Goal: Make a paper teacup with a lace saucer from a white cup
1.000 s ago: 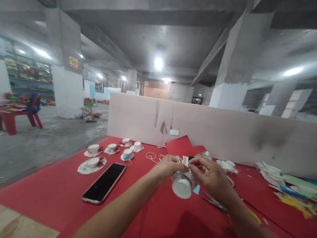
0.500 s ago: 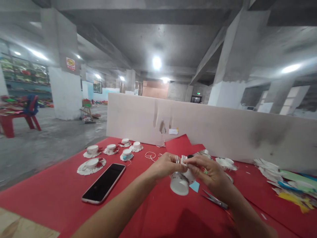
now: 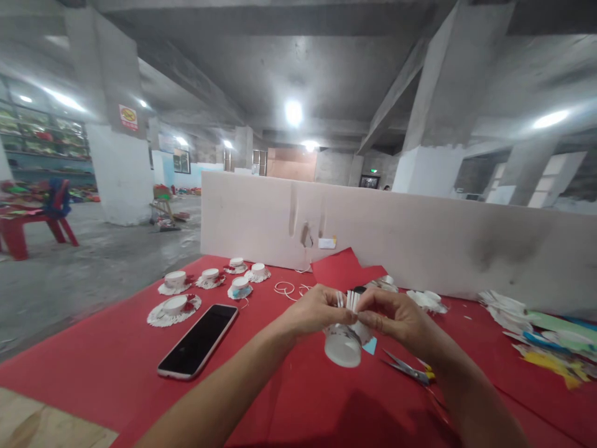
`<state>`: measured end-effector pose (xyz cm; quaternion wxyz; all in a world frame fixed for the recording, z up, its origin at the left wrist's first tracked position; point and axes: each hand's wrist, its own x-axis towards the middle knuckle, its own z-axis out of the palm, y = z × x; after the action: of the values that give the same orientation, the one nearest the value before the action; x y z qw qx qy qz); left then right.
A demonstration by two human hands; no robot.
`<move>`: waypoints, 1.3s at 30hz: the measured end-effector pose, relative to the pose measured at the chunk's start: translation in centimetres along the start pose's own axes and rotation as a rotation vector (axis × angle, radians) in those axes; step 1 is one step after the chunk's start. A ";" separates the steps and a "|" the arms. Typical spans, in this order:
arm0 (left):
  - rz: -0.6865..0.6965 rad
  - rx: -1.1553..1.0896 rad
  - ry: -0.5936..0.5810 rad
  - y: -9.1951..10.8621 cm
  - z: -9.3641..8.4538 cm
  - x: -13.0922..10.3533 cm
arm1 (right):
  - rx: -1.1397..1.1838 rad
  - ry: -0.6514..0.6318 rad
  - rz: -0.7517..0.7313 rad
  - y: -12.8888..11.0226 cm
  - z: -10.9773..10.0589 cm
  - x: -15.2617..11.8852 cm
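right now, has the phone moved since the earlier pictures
No, the phone shows no clear shift either way against the white board or the edge of the red table.

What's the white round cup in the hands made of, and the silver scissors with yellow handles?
The white round cup looks like matte paper, judging by the thin strips above it, though plastic is possible. The silver, yellow-handled scissors have blades that shine like smooth metal; their bright handles are probably plastic.
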<state>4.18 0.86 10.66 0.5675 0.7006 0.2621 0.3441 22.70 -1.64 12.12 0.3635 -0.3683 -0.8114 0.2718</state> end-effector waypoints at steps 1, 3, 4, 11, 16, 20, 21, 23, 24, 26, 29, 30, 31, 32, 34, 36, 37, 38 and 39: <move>0.008 -0.004 -0.006 0.0 0.0 0.0 | 0.008 0.007 0.005 0.0 0.0 0.0; 0.020 0.003 0.004 0.0 0.1 0.0 | 0.017 0.023 0.016 0.0 -0.1 0.1; 0.026 0.013 0.020 0.0 0.1 0.0 | 0.021 0.030 0.022 0.0 -0.1 0.1; 0.073 0.055 0.072 0.5 0.4 -0.1 | -0.024 0.060 0.061 0.0 0.0 0.1; 0.112 0.215 0.159 0.3 0.5 0.0 | -0.137 0.121 0.080 -0.4 0.3 0.1; 0.166 0.394 0.286 -0.1 0.6 0.2 | -0.211 0.168 0.091 -0.8 0.5 0.1; 0.180 0.423 0.307 -0.1 0.6 0.2 | -0.220 0.173 0.091 -0.8 0.5 0.1; 0.209 0.453 0.324 -0.2 0.7 0.1 | -0.232 0.175 0.090 -0.9 0.5 0.1; 0.223 0.458 0.324 -0.2 0.7 0.1 | -0.239 0.177 0.090 -0.9 0.5 0.0; 0.240 0.467 0.314 -0.2 0.8 0.0 | -0.254 0.185 0.093 -0.9 0.5 0.0; 0.240 0.494 0.301 -0.2 0.9 -0.1 | -0.290 0.199 0.088 -1.1 0.6 -0.2; 0.240 0.498 0.299 -0.1 0.9 -0.2 | -0.299 0.201 0.082 -1.1 0.6 -0.2; 0.242 0.497 0.295 -0.1 0.9 -0.2 | -0.297 0.195 0.075 -1.1 0.5 -0.3; 0.246 0.490 0.289 0.0 0.8 -0.2 | -0.277 0.182 0.068 -1.1 0.3 -0.4; 0.257 0.460 0.268 0.1 0.7 -0.2 | -0.179 0.151 0.059 -0.9 0.0 -0.4; 0.253 0.416 0.240 0.3 0.6 -0.2 | -0.068 0.159 0.055 -0.6 -0.5 -0.3; 0.247 0.398 0.230 0.3 0.6 -0.3 | -0.038 0.178 0.056 -0.4 -0.7 -0.3; 0.242 0.385 0.226 0.4 0.6 -0.3 | -0.023 0.196 0.056 -0.3 -0.8 -0.2; 0.240 0.377 0.227 0.4 0.6 -0.3 | -0.018 0.193 0.059 -0.1 -0.9 -0.2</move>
<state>4.46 0.19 10.92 0.3487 0.7770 0.2986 0.4307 23.44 -1.69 12.71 0.4284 -0.4196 -0.7640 0.2382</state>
